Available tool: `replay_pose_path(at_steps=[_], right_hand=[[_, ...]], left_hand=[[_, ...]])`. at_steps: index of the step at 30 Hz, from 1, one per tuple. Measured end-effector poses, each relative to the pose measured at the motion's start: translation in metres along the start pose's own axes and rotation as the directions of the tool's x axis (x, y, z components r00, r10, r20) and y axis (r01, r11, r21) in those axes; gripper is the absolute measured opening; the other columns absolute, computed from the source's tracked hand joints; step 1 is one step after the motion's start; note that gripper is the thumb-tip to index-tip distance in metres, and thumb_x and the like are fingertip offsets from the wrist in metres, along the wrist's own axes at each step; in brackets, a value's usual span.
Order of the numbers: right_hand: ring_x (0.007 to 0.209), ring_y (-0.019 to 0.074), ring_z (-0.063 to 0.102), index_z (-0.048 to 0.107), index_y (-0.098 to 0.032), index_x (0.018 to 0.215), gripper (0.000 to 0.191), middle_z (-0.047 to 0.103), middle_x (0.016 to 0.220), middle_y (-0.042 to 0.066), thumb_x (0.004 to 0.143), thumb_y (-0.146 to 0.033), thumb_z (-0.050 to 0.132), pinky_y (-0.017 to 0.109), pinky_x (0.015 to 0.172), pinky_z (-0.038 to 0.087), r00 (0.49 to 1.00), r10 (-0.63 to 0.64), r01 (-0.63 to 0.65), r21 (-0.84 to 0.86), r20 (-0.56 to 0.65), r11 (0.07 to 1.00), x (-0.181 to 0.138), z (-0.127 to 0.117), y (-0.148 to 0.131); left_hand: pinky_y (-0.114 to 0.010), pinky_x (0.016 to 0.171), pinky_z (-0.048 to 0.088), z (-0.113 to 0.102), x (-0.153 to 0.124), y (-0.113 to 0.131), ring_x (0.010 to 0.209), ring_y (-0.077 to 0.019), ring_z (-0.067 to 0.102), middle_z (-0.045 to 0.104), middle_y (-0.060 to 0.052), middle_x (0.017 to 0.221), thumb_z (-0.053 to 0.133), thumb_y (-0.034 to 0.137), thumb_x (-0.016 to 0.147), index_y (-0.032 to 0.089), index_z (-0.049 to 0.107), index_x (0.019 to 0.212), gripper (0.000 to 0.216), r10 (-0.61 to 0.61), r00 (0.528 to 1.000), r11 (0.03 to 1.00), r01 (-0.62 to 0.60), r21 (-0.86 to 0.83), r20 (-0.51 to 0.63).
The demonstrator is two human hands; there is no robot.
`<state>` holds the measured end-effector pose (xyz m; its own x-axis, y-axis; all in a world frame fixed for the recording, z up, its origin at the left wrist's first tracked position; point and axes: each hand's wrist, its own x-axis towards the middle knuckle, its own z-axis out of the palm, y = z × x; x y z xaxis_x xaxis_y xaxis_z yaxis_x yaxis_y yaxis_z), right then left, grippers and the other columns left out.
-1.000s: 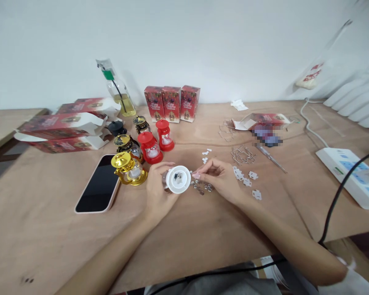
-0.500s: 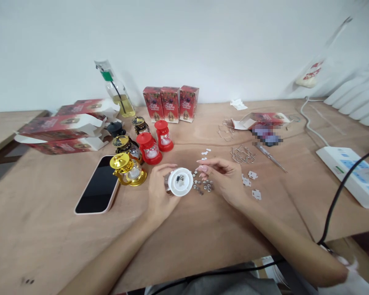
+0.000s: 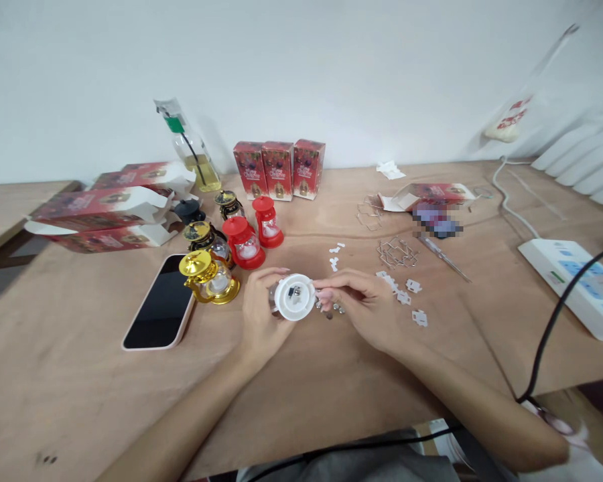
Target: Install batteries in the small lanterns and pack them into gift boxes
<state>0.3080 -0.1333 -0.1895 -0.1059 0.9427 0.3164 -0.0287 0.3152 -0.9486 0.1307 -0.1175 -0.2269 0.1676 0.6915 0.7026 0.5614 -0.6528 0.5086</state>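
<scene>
My left hand (image 3: 259, 313) is wrapped round a small white lantern (image 3: 293, 297), turned so its round base faces me, with a small metal part showing in the middle of the base. My right hand (image 3: 362, 302) rests just right of it, fingers curled, thumb and forefinger pinched at the base's right edge; what they pinch is too small to name. Under those fingers lies a small heap of silver button cells (image 3: 331, 308) on the wooden table (image 3: 301, 388).
Left of my hands stand gold (image 3: 207, 276), black-and-gold (image 3: 206, 238) and red lanterns (image 3: 243, 241), beside a phone (image 3: 161, 301) lying face up. Red boxes (image 3: 279, 169) line the back wall. White plastic tabs (image 3: 406, 297), wire clips (image 3: 396, 252) and a power strip (image 3: 573, 281) lie to the right.
My right hand lifted away from the lantern over the button cells, then came back with fingers pinched against the base's right edge. The left hand kept the lantern almost still.
</scene>
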Motion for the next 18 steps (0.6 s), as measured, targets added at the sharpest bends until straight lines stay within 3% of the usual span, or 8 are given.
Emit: replay_pose_path(at_steps=[5,10,18], right_hand=[[0.052,0.0103,0.056,0.074,-0.024,0.081,0.010,0.066,0.065,-0.001,0.085,-0.031,0.067,0.025,0.052,0.047,0.995,-0.104,0.102,-0.134,-0.008,0.986,-0.001,0.001,0.001],[0.064,0.0120,0.057,0.072,-0.024,0.078,0.013,0.063,0.073,0.001,0.084,-0.035,0.068,0.026,0.057,0.047,0.966,-0.259,0.240,-0.314,-0.018,0.919,-0.003,0.004,0.005],[0.066,0.0109,0.051,0.070,-0.023,0.079,0.012,0.053,0.075,0.000,0.085,-0.033,0.068,0.024,0.057,0.045,0.941,-0.330,0.284,-0.359,-0.074,0.889,-0.006,0.012,0.013]], left_hand=[[-0.038,0.080,0.052,0.002,0.000,0.001,0.098,-0.0215,0.060,0.058,-0.007,0.105,0.070,0.025,0.076,0.022,0.047,0.107,0.038,0.022,1.000,0.999,-0.022,-0.026,-0.002],[-0.037,0.080,0.053,0.004,-0.001,0.004,0.097,-0.0212,0.061,0.060,-0.007,0.103,0.069,0.026,0.078,0.023,0.047,0.107,0.037,0.064,0.998,0.997,-0.064,-0.046,-0.003],[-0.037,0.081,0.053,0.004,-0.002,0.007,0.098,-0.0212,0.061,0.061,-0.007,0.102,0.067,0.025,0.080,0.021,0.048,0.106,0.032,0.078,0.997,0.997,-0.077,-0.030,0.016]])
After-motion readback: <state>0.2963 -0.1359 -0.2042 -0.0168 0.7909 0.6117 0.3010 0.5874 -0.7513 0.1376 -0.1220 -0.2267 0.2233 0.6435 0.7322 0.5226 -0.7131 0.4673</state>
